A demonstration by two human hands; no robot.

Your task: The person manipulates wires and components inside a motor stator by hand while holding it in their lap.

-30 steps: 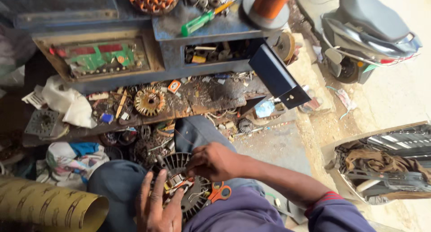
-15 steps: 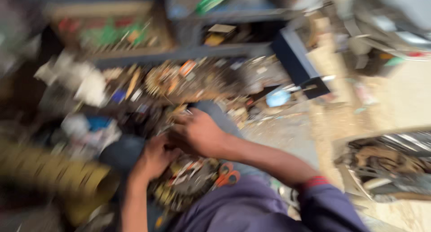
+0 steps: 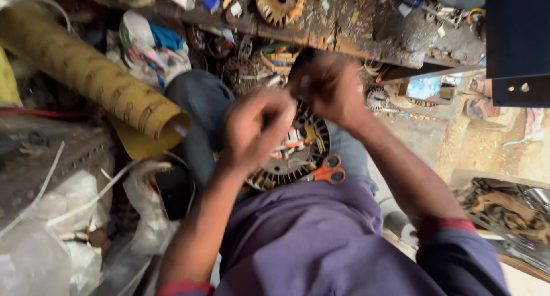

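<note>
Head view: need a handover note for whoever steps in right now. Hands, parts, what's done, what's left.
Left hand: raised over the round motor part on the lap, fingers curled; blurred, so any grip is unclear.
Right hand: at the part's far edge, also blurred, contents unclear.
Orange-handled scissors lie against the part's near rim, untouched.
Yellow paper roll is beside the left knee; a second toothed disc sits on the cluttered shelf above.
Done: coloured wires show on the part.
Left: cannot tell how far the wiring is.
</note>
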